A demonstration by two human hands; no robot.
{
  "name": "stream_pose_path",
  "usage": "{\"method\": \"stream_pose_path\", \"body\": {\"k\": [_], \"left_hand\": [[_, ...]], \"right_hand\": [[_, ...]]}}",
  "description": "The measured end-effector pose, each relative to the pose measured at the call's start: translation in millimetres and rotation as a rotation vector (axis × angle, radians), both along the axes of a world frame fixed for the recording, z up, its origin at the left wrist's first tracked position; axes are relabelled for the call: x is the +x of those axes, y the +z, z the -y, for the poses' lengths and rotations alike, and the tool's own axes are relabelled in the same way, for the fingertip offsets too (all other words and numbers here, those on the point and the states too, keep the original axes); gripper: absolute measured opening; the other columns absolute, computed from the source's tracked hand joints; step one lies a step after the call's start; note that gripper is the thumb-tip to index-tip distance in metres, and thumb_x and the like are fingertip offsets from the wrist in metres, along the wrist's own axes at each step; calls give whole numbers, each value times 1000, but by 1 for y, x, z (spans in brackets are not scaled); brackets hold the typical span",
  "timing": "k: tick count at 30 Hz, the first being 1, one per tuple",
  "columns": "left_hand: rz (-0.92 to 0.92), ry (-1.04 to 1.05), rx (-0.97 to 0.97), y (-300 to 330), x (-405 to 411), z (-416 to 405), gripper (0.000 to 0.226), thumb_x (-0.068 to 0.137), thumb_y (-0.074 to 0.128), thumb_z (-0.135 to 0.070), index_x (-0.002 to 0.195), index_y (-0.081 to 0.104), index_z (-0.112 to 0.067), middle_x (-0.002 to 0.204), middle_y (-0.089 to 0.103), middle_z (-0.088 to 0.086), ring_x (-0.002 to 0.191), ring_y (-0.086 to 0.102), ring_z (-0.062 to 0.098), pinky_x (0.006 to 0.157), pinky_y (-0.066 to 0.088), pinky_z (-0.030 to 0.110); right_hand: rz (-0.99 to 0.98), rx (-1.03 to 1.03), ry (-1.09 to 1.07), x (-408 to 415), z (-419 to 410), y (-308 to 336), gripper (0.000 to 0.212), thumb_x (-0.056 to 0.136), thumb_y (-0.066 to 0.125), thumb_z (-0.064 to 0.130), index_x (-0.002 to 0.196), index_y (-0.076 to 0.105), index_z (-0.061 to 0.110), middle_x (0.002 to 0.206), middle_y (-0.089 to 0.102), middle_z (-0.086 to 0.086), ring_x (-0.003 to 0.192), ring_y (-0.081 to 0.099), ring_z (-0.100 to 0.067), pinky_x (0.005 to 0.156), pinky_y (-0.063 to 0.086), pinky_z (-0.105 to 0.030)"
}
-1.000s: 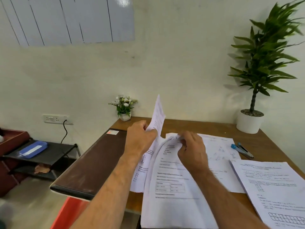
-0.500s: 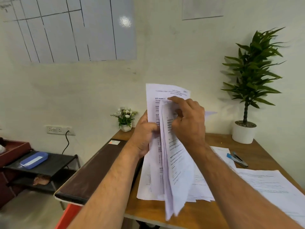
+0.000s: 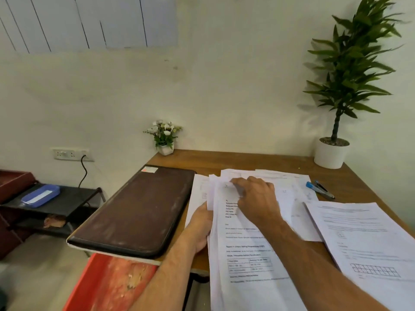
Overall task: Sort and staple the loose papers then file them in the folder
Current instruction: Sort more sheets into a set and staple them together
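Note:
A stack of loose printed papers (image 3: 244, 261) lies flat in front of me on the wooden desk (image 3: 247, 160). My left hand (image 3: 199, 227) grips the stack's left edge from underneath. My right hand (image 3: 256, 198) rests on top near the far end, fingertips pinching the upper corner of a sheet. More sheets (image 3: 292, 182) lie spread beneath and beyond it. A second pile of papers (image 3: 363, 243) lies to the right. A closed dark brown folder (image 3: 137, 212) lies on the desk's left side, overhanging its edge. A blue stapler (image 3: 320, 189) sits at the right, beyond the papers.
A small white pot of flowers (image 3: 165, 136) stands at the desk's back left corner and a tall potted plant (image 3: 334, 151) at the back right. Left of the desk is a low black shelf (image 3: 67, 198) with a blue case (image 3: 40, 195). A red surface (image 3: 107, 286) lies below the folder.
The papers were held upright in both hands half a second ago; now they are lowered flat onto the desk, my right hand on top and my left at the edge.

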State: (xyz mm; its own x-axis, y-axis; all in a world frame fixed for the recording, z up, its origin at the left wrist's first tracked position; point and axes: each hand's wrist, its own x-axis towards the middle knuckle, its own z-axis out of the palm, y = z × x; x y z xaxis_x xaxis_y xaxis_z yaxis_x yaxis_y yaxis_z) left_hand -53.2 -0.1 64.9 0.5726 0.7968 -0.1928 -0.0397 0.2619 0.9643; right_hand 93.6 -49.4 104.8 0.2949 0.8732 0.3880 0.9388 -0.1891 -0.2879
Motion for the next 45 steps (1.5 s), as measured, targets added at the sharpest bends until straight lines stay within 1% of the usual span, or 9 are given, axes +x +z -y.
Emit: {"method": "stream_pose_path", "body": {"k": [4,6,9,16,21,27,37,42,45], "left_hand": [[71,94,-105,-28,3,-11,26,103,54,-8,123,69,-13,116,75,14,106,72,36,98,55,55],[131,151,-143,-38,5,-16,29,106,47,-5,128,65,-13,118,74,12,108,71,35,99,54,54],[143,164,-91,-49,6,-18,34,106,43,-3,130,62,-18,121,74,9,111,70,35,102,51,57],[157,113,-29,-53,12,-18,34,103,51,-6,127,69,-21,123,73,11,110,69,38,98,53,55],[143,121,4,-60,9,-16,30,105,50,-18,105,80,-18,111,75,19,95,71,31,96,52,50],[130,207,-27,-57,10,-20,33,108,45,-28,124,68,-11,116,75,12,111,69,37,101,53,53],[131,181,20,-54,11,-14,30,110,39,-23,129,62,-27,116,75,5,106,73,28,92,58,50],[101,133,51,-51,8,-10,47,100,47,-54,130,63,-21,122,71,12,113,69,35,98,53,59],[64,159,88,-56,6,-9,23,106,52,-29,128,60,-27,115,75,8,101,74,33,90,57,61]], "right_hand": [[-104,270,2,6,2,-55,24,78,63,1,89,66,22,88,66,5,87,59,-23,87,43,-37],[-113,402,6,7,4,-74,14,79,56,8,83,62,21,86,65,4,86,57,-23,84,42,-33],[-103,520,25,7,4,-89,21,79,40,17,83,61,17,88,62,2,89,53,-24,83,43,-35],[-173,510,-30,8,-10,-101,22,85,42,19,89,64,19,95,64,1,98,53,-25,92,46,-44],[-145,538,-27,4,-8,-110,21,83,42,15,85,63,14,93,64,-5,95,53,-29,91,46,-54],[-111,581,-4,6,-13,-109,18,83,51,7,89,66,14,94,65,-2,101,49,-21,95,46,-55],[-105,485,-71,8,-18,-96,31,89,44,15,109,69,16,106,68,-2,109,55,-26,110,36,-51],[-51,347,-63,6,-34,-76,31,85,59,5,112,69,17,104,67,-4,105,56,-28,110,36,-55],[-23,230,-23,-1,-36,-74,33,87,61,7,117,68,17,109,68,-5,111,55,-29,114,32,-53]]}}
